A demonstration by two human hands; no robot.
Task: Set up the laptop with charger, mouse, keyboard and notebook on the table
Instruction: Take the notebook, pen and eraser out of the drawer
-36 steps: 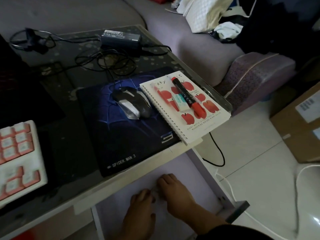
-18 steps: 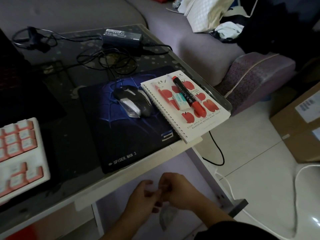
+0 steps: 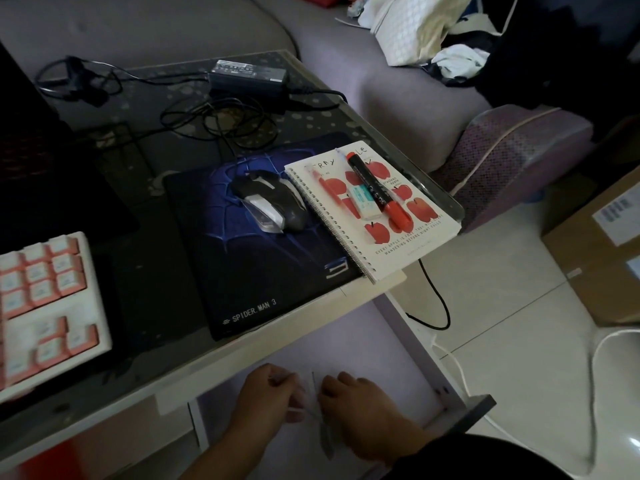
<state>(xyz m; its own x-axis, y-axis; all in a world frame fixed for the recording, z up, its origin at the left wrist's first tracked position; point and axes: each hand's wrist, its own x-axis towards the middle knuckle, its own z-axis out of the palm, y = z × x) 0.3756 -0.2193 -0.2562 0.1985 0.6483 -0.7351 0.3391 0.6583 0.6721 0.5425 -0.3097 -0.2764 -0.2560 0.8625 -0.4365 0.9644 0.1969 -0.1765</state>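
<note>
Both hands work in the open drawer (image 3: 398, 344) below the tabletop (image 3: 311, 88). The left hand (image 3: 268, 393) and right hand (image 3: 360, 407) each pinch something thin and pale; what, I cannot tell. Above, the mouse (image 3: 268, 200) sits on its pad, the notebook (image 3: 372, 211) juts past the corner. A knock when rising could tip it off. The charger (image 3: 247, 75) lies far back, the keyboard (image 3: 45, 306) left.

Dim, underexposed scene, pale daylight on the floor (image 3: 512, 306) at right, keyboard (image 3: 45, 306) motion-blurred, wide-angle bending at edges
</note>
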